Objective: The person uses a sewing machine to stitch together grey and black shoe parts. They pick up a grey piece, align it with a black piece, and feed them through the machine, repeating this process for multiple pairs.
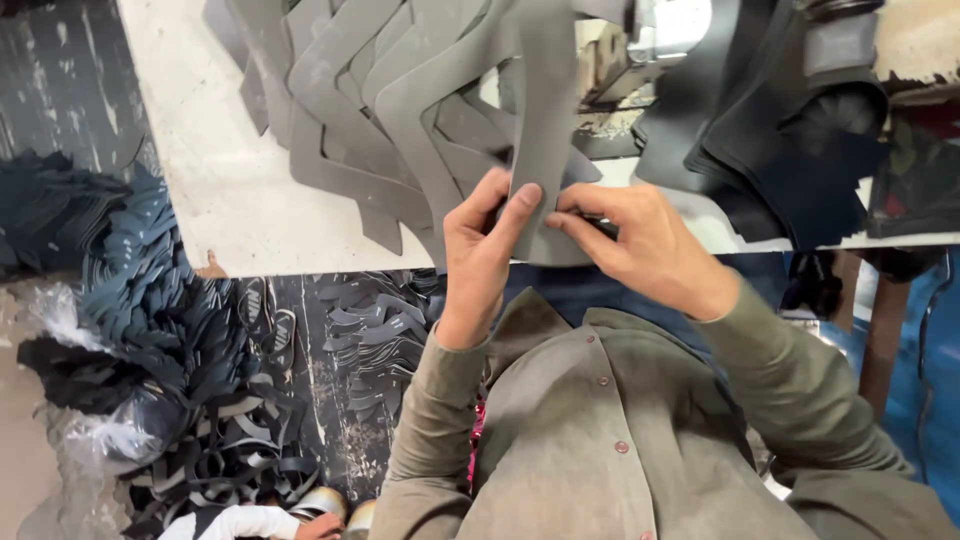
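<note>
My left hand (483,250) and my right hand (635,240) both pinch the lower end of one grey boomerang-shaped cut piece (545,120), held upright above the near edge of the white worktable (210,170). The left thumb presses on its front face. The right fingers grip its right edge. Behind it a fanned stack of the same grey cut pieces (370,110) lies on the table.
A pile of black cut pieces (780,130) lies on the table at the right, with a machine part (640,45) behind. On the floor at the left are heaps of dark offcuts (160,320) and clear plastic bags (110,435). Another person's sleeve (240,522) shows at the bottom.
</note>
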